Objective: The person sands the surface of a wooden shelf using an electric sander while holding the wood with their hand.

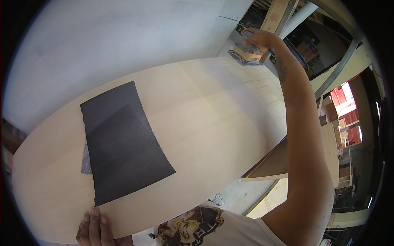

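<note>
A broad pale wooden board (213, 119) stretches out in front of me. At its far right end my right hand (256, 37) is wrapped round a sander (248, 53), which has an orange-tan body and a dark flat base. That arm is stretched well out, and the hand partly covers the tool's top. Close to me, my left hand (94, 230) rests at the board's near edge with fingers laid on the surface; its palm is out of sight. Just beyond those fingertips lies a dark grey sandpaper sheet (127, 143). A lighter grey piece (86, 160) pokes out from under it.
A pale wall or large panel (123, 37) rises along the board's far side. Upright timber and metal posts (279, 16) stand close to the sander. Another wooden panel (269, 164) sits below the board's right edge, with more wooden furniture pieces (330, 143) beyond my right arm.
</note>
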A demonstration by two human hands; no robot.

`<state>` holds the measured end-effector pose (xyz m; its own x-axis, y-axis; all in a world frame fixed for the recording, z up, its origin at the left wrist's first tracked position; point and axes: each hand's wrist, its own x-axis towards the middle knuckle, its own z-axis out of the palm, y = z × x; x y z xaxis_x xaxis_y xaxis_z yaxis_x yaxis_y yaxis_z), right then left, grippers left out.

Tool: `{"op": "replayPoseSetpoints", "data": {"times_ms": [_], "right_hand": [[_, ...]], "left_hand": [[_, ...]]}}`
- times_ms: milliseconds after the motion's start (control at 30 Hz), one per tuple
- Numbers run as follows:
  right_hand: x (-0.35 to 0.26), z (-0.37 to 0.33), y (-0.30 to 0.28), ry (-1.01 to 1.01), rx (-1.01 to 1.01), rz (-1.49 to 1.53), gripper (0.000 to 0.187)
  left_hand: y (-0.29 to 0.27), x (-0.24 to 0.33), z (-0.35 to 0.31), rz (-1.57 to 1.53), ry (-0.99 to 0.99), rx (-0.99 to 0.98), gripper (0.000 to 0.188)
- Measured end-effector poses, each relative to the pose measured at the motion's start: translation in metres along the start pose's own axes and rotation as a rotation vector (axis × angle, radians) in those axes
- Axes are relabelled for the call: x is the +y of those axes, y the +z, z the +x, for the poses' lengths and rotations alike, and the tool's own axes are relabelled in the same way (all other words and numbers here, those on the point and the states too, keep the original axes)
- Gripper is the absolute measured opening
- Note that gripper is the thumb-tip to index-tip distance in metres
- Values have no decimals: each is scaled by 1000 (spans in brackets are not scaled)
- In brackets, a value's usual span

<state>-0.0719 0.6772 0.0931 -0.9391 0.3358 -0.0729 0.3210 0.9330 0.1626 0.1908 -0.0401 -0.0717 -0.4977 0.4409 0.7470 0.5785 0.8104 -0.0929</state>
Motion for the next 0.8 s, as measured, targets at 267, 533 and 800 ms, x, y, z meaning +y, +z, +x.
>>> {"op": "replayPoseSetpoints", "data": {"times_ms": [267, 533, 800], "right_hand": [[15, -8, 0, 13, -54, 116, 82], [32, -51, -1, -27, -73, 114, 89], [28, -66, 0, 59, -102, 167, 101]], "left_hand": [[7, -6, -2, 2, 17, 9, 47], [10, 2, 14, 6, -3, 196, 43], [15, 9, 29, 55, 16, 220, 38]]}}
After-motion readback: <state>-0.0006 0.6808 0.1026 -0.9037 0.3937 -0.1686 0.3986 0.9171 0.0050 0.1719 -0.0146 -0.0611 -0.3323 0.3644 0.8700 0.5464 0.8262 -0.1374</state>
